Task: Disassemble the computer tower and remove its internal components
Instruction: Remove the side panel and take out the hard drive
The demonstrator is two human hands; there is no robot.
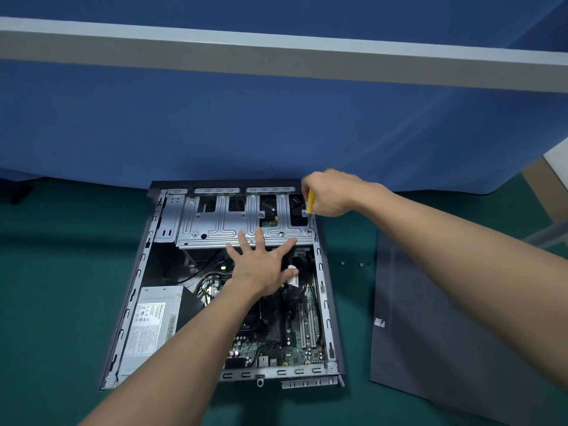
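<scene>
An opened computer tower (326,305) lies flat on the green mat, its inside facing up. A silver drive cage (215,229) spans its far end. My left hand (261,265) lies with spread fingers over the cage's near edge. My right hand (330,193) grips a yellow-handled screwdriver (311,202), held upright, its tip on a screw at the cage's right corner (308,230). A grey power supply (156,318) fills the near left of the case. The green motherboard (289,342) with its cables shows at the near right.
The removed dark side panel (436,333) lies flat to the right of the case. Small screws (352,263) rest on the mat between case and panel. A blue partition wall (276,127) stands right behind the tower.
</scene>
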